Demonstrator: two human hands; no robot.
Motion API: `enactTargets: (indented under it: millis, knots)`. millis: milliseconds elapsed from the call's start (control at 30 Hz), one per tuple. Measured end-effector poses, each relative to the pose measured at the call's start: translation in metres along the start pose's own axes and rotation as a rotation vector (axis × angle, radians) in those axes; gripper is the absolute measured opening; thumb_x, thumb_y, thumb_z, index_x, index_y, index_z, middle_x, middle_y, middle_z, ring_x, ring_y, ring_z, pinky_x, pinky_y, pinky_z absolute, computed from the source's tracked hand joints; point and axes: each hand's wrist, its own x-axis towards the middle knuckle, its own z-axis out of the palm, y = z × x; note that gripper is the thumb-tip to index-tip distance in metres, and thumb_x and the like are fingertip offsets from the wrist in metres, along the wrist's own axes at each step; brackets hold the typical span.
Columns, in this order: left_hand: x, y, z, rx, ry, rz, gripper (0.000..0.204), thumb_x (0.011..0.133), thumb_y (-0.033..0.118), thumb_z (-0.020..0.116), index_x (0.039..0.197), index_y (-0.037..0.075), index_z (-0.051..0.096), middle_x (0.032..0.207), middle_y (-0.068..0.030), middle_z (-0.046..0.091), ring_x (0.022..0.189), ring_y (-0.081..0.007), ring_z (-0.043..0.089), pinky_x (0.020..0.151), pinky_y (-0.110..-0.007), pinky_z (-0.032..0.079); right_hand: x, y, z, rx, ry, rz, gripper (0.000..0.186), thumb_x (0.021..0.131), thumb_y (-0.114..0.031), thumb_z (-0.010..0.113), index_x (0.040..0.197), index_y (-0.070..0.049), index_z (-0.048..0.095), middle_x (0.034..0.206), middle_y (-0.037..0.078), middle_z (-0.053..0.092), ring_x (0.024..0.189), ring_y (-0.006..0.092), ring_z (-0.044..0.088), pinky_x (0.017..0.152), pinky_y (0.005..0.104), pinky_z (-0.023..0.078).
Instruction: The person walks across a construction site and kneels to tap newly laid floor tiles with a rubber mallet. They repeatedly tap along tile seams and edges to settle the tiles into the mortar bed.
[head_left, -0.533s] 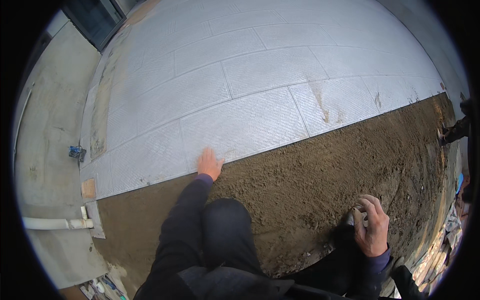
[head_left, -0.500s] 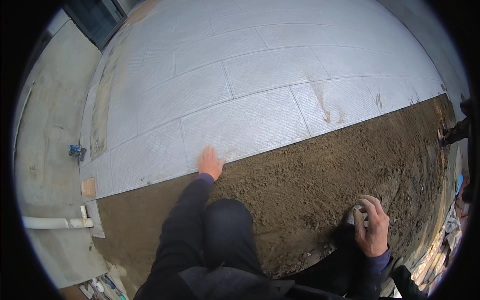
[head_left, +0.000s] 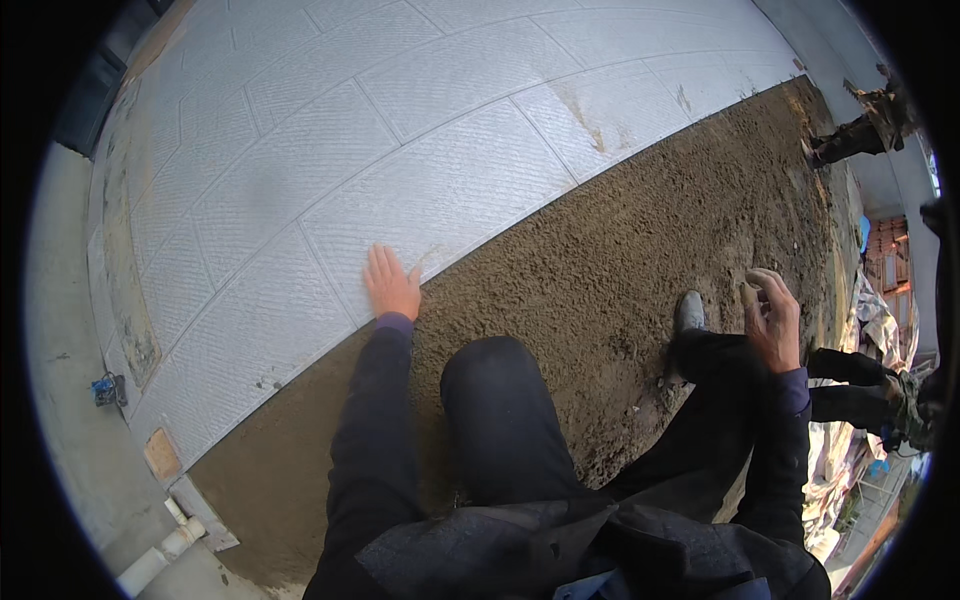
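At the far left a bare grey wall [head_left: 60, 290] is rising beside the floor, with a white pipe [head_left: 165, 558] running along its base and a small blue-and-black object [head_left: 108, 389] sitting near the paving. Grey ribbed paving [head_left: 300, 120] is covering the upper floor in staggered rows, its front edge slanting upward to the right. The front-row slab [head_left: 455, 185] is lying flat between two joints, its near edge bordering a bed of damp brown mortar or sand [head_left: 580, 270], smooth at the left and crumbly toward the right. Beyond the bed, crumpled pale sheeting [head_left: 875, 335] is lying near two other people's legs.

The left hand [head_left: 393, 287] is resting palm down near that slab's lower left corner, fingers stretching out close together, thumb spreading apart, grasping nothing. The right hand [head_left: 775, 322] is hanging above the bed beside a grey boot [head_left: 690, 311], fingers curling toward the thumb; whether they are pinching anything, I cannot tell.
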Motion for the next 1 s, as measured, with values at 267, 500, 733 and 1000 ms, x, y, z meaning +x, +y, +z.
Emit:
enactTargets:
  millis: [267,500,733,1000]
  knots:
    - [0.003,-0.024,-0.020,-0.053,-0.189,0.047,0.083,0.109,0.050,0.052,0.166,-0.005,0.027,0.178,-0.0201,0.018,0.166,-0.0330,0.012,0.133,-0.051,0.013,0.051,0.027,-0.072,0.120,0.117,0.212,0.035,0.110,-0.028,0.065,0.125,0.004,0.070,0.098,0.005,0.074,0.084,0.0119,0.075,0.066,0.0249,0.051]
    - [0.002,-0.039,-0.068,-0.100,-0.258,0.003,0.084,0.106,0.049,0.058,0.164,-0.006,0.031,0.175,-0.0212,0.025,0.164,-0.0351,0.019,0.131,-0.053,0.018,0.126,-0.032,0.002,0.355,-0.190,0.146,0.036,0.108,-0.026,0.064,0.120,0.007,0.069,0.092,0.009,0.075,0.084,0.0145,0.076,0.066,0.0275,0.055]
    - [0.018,-0.068,-0.062,-0.078,-0.153,-0.096,0.083,0.102,0.046,0.065,0.161,-0.006,0.036,0.171,-0.0222,0.034,0.161,-0.0359,0.026,0.129,-0.051,0.024,0.204,-0.093,0.150,0.459,-0.464,-0.026,0.032,0.102,-0.023,0.070,0.113,0.008,0.073,0.093,0.018,0.077,0.083,0.0210,0.075,0.076,0.0337,0.058]
    - [0.128,-0.017,-0.025,-0.072,-0.195,-0.242,0.083,0.104,0.043,0.062,0.162,-0.008,0.032,0.173,-0.0268,0.026,0.163,-0.0398,0.020,0.130,-0.054,0.019,0.392,0.003,0.341,0.225,-0.325,-0.347,0.026,0.098,-0.022,0.072,0.110,0.001,0.073,0.105,0.020,0.074,0.094,0.0397,0.073,0.082,0.0474,0.058]
